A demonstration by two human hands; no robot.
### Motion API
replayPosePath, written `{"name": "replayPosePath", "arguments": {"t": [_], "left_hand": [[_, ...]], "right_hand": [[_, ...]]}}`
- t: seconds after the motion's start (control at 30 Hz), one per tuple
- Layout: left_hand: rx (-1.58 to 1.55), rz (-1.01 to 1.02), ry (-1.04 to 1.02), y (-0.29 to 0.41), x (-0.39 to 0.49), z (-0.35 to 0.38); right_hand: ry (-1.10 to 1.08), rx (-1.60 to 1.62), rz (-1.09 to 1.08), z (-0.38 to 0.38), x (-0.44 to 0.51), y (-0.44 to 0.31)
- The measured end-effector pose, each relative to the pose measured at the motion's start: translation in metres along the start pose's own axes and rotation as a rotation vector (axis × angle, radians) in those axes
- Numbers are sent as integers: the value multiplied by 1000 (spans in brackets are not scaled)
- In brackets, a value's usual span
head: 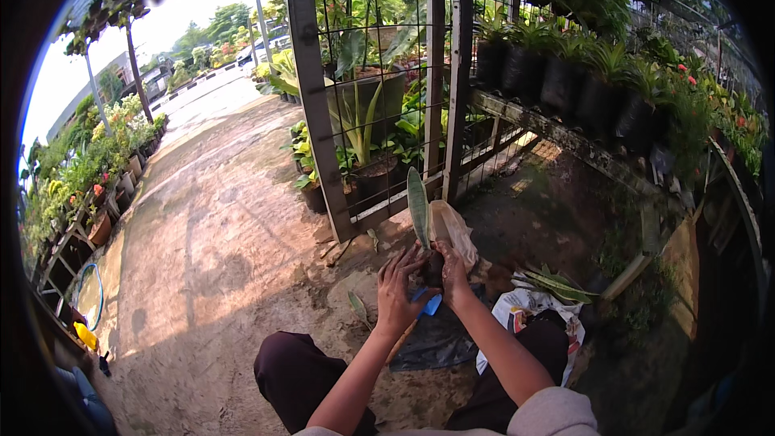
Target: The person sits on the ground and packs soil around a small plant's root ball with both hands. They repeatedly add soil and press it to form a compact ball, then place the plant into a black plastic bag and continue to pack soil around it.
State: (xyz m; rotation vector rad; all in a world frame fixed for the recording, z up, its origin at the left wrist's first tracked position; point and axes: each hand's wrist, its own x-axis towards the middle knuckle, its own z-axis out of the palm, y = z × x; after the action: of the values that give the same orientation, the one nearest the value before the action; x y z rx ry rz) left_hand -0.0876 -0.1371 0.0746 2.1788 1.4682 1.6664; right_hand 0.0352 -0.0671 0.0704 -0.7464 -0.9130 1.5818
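Observation:
A snake plant leaf (418, 206) stands upright in a small dark pot or bag of soil (432, 269) between my hands. My left hand (401, 281) rests against its left side with fingers spread, soil on the fingertips. My soil-covered right hand (450, 269) wraps its right side. Just below lies a blue trowel blade (430, 305) with a wooden handle (402, 342), over a black plastic sheet (433, 345). Behind my right hand stands a translucent plastic bag (453, 231). A cut leaf (358, 307) lies on the ground to the left.
A white sack (505, 309) with snake plant leaves (560, 284) lies at the right, near my knee. A metal mesh gate (387, 212) stands ahead. Plants in black bags (563, 82) line a rack at the right. A yellow object (86, 336) and blue hose (100, 297) are far left.

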Motion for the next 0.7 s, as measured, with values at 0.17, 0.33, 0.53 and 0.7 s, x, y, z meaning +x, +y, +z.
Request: {"name": "replayPosePath", "arguments": {"t": [0.17,0.33,0.53,0.7], "left_hand": [[233,103,-156,2,6,-15],[22,46,-118,-2,8,-9],[170,71,-202,-7,4,-15],[161,105,-138,0,9,-17]], "right_hand": [[95,-161,-78,14,-11,-6],[56,-244,-35,-2,7,4],[-19,-359,-86,-6,5,10],[115,-277,-207,0,9,26]]}}
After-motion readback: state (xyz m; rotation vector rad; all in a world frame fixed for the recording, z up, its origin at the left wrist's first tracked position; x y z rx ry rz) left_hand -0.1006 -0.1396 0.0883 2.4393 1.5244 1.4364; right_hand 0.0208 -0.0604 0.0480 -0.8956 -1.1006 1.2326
